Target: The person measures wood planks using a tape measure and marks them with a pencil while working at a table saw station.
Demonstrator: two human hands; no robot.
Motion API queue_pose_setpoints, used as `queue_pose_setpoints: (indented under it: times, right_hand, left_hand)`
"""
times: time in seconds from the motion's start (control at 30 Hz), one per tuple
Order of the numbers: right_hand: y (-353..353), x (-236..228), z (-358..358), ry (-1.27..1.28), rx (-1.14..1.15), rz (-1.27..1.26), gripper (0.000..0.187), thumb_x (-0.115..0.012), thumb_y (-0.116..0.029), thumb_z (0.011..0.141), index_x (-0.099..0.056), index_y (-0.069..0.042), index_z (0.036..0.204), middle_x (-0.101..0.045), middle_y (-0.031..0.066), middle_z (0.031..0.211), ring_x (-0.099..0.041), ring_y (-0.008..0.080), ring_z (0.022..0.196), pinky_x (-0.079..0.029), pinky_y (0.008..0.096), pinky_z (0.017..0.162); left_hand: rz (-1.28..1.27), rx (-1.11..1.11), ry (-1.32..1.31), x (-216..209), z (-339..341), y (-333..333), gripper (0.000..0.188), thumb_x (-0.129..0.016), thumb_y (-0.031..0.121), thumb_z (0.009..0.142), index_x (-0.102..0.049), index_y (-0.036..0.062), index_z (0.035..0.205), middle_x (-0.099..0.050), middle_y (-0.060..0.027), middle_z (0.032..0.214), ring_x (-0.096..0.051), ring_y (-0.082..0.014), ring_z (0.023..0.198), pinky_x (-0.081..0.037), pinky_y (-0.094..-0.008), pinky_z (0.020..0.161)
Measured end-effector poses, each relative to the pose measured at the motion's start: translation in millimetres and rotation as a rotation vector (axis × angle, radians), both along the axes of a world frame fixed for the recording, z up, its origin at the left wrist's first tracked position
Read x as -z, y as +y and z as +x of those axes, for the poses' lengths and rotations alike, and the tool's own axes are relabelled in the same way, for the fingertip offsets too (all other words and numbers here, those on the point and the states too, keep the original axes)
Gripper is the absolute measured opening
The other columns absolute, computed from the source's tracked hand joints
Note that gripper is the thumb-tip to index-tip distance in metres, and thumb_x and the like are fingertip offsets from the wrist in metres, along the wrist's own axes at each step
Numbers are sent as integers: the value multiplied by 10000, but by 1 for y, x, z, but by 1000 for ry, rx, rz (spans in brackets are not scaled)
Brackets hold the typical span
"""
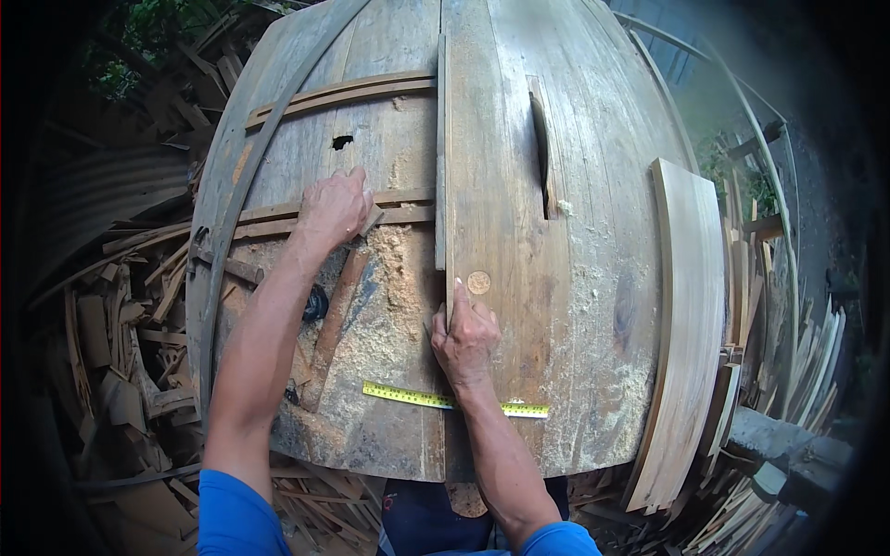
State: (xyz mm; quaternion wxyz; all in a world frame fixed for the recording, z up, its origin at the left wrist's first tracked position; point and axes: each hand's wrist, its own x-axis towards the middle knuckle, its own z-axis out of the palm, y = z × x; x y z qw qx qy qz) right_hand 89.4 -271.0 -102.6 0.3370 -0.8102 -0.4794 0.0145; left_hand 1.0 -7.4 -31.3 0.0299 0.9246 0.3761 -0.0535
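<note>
My left hand (336, 208) is closed over wooden strips (399, 206) at the left of the workbench; a small greyish piece (371, 221) shows beside its fingers, and what it holds is mostly hidden. My right hand (466, 341) is curled over the left edge of a wooden plank (514, 324), beside a dark gap, with one digit pointing away from me. Just beyond it, a pale round spot (478, 282) marks the plank. Under my right forearm runs a yellow measuring strip (408, 396). A brown wooden bar (336, 320) lies slantwise near my left forearm.
Sawdust (399, 278) covers much of the worn wooden workbench (612, 120). A long slot (540, 148) cuts into its right half. A pale curved-looking board (686, 324) lies along the right edge. Scrap wood (139, 361) is heaped at left, with more slats (816, 371) at right.
</note>
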Motion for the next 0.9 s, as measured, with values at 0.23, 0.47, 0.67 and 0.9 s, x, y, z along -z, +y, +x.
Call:
queue_pose_setpoints:
  times: [0.23,0.47,0.67,0.9]
  right_hand:
    - [2,-2,-2,26,1,-10,609,-780,-152,717,-631,28,1280,-547,113,672,-559,263,648,-449,409,630]
    - [-35,-41,4,159,-110,-206,761,-752,-277,828,-454,-8,1474,-577,119,859,-573,272,837,-451,398,753]
    - [-161,-54,-5,-141,-449,-347,356,-633,-200,821,-608,-49,1143,-563,112,1008,-556,290,1011,-434,395,868]
    - [-97,-51,-100,104,-348,-174,320,-637,-160,835,-610,-58,1137,-581,137,1050,-564,306,1068,-458,429,908]
  left_hand:
    - [213,-231,-293,31,1,-4,251,-603,244,934,-638,1,884,-673,-224,898,-707,-398,757,-576,-505,671]
    - [156,198,-274,31,-17,19,169,-602,199,897,-575,40,848,-631,-172,855,-688,-380,681,-567,-472,580]
    - [122,-48,-111,15,-3,2,311,-645,329,930,-580,48,1047,-610,-184,1059,-695,-401,870,-571,-509,734]
    - [263,40,-654,-85,-40,-174,438,-625,206,965,-528,33,1355,-502,-195,1378,-526,-401,1226,-431,-505,1016]
